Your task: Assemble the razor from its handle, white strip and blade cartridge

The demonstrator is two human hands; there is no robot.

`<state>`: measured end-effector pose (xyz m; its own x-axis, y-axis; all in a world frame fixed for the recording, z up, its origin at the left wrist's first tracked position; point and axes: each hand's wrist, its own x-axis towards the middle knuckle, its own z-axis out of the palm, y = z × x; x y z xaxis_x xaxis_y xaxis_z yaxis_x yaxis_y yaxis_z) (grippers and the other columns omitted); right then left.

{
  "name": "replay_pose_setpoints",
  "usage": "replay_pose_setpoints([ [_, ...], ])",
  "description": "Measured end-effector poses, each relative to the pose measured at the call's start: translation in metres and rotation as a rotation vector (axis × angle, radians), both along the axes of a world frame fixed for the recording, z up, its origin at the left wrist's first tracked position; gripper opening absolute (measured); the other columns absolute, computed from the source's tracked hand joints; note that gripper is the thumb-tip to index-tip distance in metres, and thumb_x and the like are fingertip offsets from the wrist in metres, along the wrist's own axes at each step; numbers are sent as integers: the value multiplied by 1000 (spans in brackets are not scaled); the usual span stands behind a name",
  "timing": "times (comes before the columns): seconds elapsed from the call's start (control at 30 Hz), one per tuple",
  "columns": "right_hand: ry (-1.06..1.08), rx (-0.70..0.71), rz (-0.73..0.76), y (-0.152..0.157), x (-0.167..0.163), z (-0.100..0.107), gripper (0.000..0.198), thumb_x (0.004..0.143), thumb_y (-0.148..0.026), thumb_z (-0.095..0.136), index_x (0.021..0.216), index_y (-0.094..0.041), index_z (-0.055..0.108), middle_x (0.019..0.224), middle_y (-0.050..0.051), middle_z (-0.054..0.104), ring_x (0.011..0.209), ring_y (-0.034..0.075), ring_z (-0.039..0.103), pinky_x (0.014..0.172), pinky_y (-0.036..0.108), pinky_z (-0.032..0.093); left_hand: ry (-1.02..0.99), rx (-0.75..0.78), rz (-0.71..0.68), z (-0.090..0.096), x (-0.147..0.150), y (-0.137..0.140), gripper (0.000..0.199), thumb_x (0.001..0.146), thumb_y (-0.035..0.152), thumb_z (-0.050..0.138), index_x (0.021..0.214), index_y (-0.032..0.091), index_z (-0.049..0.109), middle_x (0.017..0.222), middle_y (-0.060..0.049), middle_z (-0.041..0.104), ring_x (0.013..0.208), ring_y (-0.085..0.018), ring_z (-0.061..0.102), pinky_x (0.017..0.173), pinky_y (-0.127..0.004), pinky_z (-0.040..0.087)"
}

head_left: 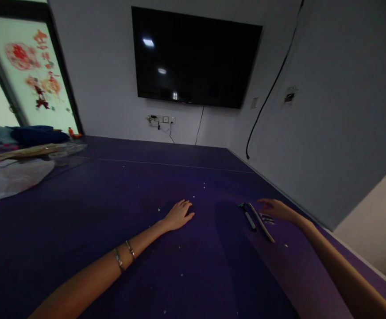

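My left hand [179,215] lies palm down on the purple tabletop [140,248], fingers apart and holding nothing. Two bracelets circle that forearm. Over at the right, my right hand [277,209] hovers low or rests by the far end of a pale, slightly curved strip [262,223]; its index finger points left and the other fingers bend a little. I see nothing in its fingers. Left of the strip lies a slim razor-like tool [248,219] with a grey handle and a small greenish head. A small black-and-white piece [268,219] sits just below my right hand.
Small white scraps [159,210] dot the surface. Clear plastic sheeting [17,179], a long tan object [25,153] and dark blue cloth [38,134] are piled at far left. A black cable [272,84] hangs down the right wall. A television [196,57] is mounted ahead.
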<state>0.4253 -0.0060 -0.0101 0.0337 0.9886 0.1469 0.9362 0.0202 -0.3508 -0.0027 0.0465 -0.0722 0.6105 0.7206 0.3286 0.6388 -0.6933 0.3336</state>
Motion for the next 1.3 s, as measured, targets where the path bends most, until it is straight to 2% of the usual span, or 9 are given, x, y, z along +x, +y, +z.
replay_pose_setpoints([
  [0.1,13,-4,104,13,-25,-5,36,68,-35,57,100,-21,66,89,7,68,81,23,62,73,32,48,-76,-37,27,5,-4,2,37,87,38,38,115,17,48,126,-11,50,123,-22,38,102,-40,32],
  [0.2,23,91,169,20,-56,-10,35,71,-35,54,101,-21,65,103,8,64,97,25,58,87,35,44,-105,-24,80,12,-19,7,33,87,34,38,113,18,49,123,-10,52,122,-21,40,102,-40,32],
  [0.37,37,179,273,18,-111,-24,40,77,-36,48,109,-16,60,113,12,59,106,24,54,95,38,40,-35,21,205,19,-67,21,35,86,34,38,113,14,49,125,-13,51,125,-24,36,103,-42,29],
  [0.57,42,128,356,0,-156,-58,45,82,-41,44,118,-16,55,128,11,50,120,24,44,103,42,33,44,73,335,16,-127,31,36,86,36,37,114,15,49,127,-14,49,126,-25,36,103,-44,28],
  [0.77,-10,168,303,-14,-168,-80,46,87,-41,35,124,-18,51,133,10,46,124,25,39,105,47,28,105,26,364,9,-146,25,44,86,40,35,117,12,48,129,-17,47,126,-28,34,103,-45,27],
  [0.97,-24,180,300,-14,-166,-82,47,87,-41,35,123,-16,51,132,11,46,124,25,39,105,46,29,157,40,395,-3,-145,25,46,87,42,33,120,14,46,133,-15,43,129,-27,30,103,-44,25],
  [1.3,-32,174,304,-15,-166,-83,46,87,-39,36,125,-17,50,133,10,46,124,25,39,104,47,29,171,59,389,-5,-149,24,46,87,43,32,121,14,47,133,-14,44,129,-26,29,104,-42,25],
])
